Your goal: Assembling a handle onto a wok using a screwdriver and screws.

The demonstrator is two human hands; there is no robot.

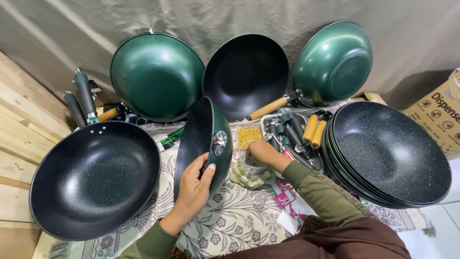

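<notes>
Slippage is the risk: your left hand (194,184) is gripping the green wok (203,144) upright on edge over the patterned mat (230,220), while your right hand (261,152), fingers curled, is dipping into the small cup (253,168); one-handed, it could tip.

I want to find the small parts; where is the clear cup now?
In the head view, the clear cup stands at centre on the floral cloth, under the right hand, right of the held pan.
</notes>
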